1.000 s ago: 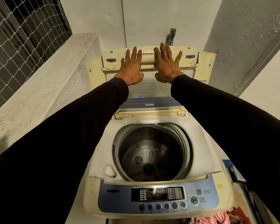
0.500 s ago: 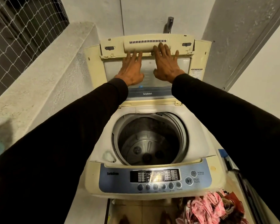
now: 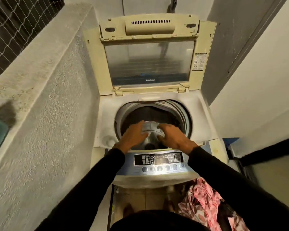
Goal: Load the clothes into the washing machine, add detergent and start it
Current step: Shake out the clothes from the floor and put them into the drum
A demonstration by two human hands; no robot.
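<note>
Left hand and right hand: both released, fingers loosely spread, grasping nothing, positioned side by side over the front of the drum opening. Washing machine lid: raised upright at the rear. Control panel: just below the wrists. Pink patterned clothes: heaped low beside the machine's front right.
</note>
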